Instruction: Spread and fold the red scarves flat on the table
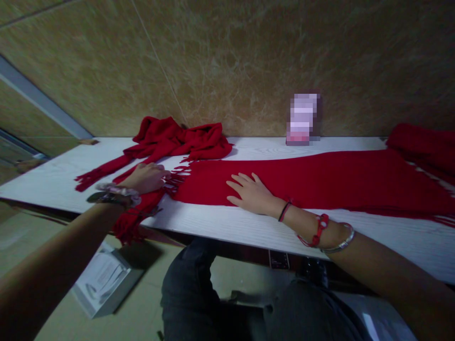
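Note:
A red fringed scarf (320, 182) lies stretched lengthwise on a white wood-grain tabletop (220, 215). My right hand (250, 193) rests flat on it, palm down with the fingers spread. At the scarf's left end, my left hand (146, 178) has its fingers curled closed at the fringe (179, 177); the fingertips are partly hidden. A second red scarf (170, 137) sits crumpled behind my left hand. Red fringed cloth (130, 225) also hangs over the front edge below my left wrist.
More red cloth (426, 147) is bunched at the far right. A blurred-out upright object (302, 118) leans near the tiled wall (231, 61). On the floor at lower left stands a white box (103, 279) with papers. My legs are beneath the table's front edge.

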Available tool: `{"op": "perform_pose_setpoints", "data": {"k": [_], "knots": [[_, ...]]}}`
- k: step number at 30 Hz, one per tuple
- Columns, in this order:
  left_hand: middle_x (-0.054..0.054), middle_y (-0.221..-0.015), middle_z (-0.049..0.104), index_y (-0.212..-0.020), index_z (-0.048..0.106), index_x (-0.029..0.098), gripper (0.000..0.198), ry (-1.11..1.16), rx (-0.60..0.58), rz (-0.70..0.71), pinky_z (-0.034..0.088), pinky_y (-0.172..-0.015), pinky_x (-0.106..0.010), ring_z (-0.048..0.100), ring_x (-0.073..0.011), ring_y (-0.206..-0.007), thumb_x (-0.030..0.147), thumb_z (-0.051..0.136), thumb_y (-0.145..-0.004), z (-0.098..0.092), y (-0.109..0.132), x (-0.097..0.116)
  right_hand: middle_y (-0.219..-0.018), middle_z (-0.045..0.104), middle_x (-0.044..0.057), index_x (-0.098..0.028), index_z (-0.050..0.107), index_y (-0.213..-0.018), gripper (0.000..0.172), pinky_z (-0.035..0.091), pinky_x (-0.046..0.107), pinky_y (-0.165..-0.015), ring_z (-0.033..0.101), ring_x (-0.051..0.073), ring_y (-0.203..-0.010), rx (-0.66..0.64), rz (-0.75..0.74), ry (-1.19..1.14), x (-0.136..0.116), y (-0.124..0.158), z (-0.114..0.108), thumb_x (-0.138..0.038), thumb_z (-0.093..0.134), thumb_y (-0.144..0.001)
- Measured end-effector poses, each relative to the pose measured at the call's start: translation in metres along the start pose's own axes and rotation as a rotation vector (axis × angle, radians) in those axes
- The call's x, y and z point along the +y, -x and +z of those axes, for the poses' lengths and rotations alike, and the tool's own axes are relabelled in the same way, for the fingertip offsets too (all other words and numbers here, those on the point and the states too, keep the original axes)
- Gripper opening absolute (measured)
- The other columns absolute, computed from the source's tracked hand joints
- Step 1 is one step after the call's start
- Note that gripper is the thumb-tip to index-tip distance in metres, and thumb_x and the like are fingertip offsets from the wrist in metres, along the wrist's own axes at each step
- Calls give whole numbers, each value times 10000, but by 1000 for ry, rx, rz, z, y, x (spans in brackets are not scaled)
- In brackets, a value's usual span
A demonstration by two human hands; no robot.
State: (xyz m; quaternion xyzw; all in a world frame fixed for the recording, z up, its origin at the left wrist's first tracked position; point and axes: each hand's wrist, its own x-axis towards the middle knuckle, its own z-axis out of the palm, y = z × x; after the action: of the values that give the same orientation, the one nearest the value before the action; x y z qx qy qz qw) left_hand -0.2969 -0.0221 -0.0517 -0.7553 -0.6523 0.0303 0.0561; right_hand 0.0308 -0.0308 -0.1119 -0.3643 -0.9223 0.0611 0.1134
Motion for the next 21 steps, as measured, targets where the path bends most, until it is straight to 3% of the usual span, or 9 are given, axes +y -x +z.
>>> {"op": "perform_pose_setpoints", "data": {"k": [2, 4, 8, 11, 15, 17, 21], "knots": [[-122, -995, 612, -842, 665, 159, 272, -109, 24, 27, 398, -875, -449, 529, -303, -981, 199, 457, -670, -2, 2, 0, -1453, 353, 115, -174, 419, -1361, 550, 214, 555, -1066, 282, 294, -1341, -2, 1, 5, 0, 0, 0, -480, 334, -912], [-120, -1059, 582, -885, 659, 153, 291, -46, 37, 98, 392, -912, -407, 518, -279, -1010, 199, 444, -694, -1, 5, 6, -1454, 352, 112, -180, 416, -1363, 548, 212, 551, -1068, 284, 291, -1340, -3, 1, 4, 0, 0, 0, -482, 335, -912], [-101, -1038, 588, -881, 653, 167, 265, 49, -70, 281, 382, -949, -355, 517, -237, -1011, 201, 438, -730, 9, 12, 15, -1456, 351, 107, -186, 416, -1363, 541, 206, 545, -1073, 287, 288, -1339, 0, 4, 5, -1, 1, -1, -477, 337, -913], [-129, -1070, 571, -899, 650, 144, 266, -172, -88, 180, 375, -938, -428, 499, -263, -1018, 158, 425, -757, 9, 17, 4, -1457, 348, 110, -180, 413, -1365, 542, 205, 544, -1074, 288, 289, -1338, -4, 6, 6, -1, 1, -1, -473, 332, -916], [-163, -1159, 524, -908, 658, 130, 275, -365, -39, -37, 402, -863, -504, 457, -340, -1071, 152, 417, -776, -4, 20, -12, -1458, 344, 114, -175, 413, -1365, 547, 207, 552, -1070, 278, 294, -1342, -12, 2, 3, -1, 0, -1, -476, 332, -915], [-160, -1161, 524, -973, 646, 122, 318, -311, 42, -34, 405, -889, -480, 472, -313, -1063, 143, 392, -784, -9, 16, -9, -1458, 344, 115, -172, 410, -1366, 548, 207, 552, -1071, 278, 294, -1342, -9, 2, 3, -1, 1, -2, -474, 332, -915], [-151, -1230, 507, -1138, 566, 100, 413, -4, 120, 190, 369, -998, -385, 458, -243, -1149, 268, 310, -860, 5, -4, 22, -1456, 349, 109, -174, 415, -1364, 541, 204, 547, -1074, 282, 290, -1341, -4, 5, -4, -1, 1, -2, -466, 339, -915]]}}
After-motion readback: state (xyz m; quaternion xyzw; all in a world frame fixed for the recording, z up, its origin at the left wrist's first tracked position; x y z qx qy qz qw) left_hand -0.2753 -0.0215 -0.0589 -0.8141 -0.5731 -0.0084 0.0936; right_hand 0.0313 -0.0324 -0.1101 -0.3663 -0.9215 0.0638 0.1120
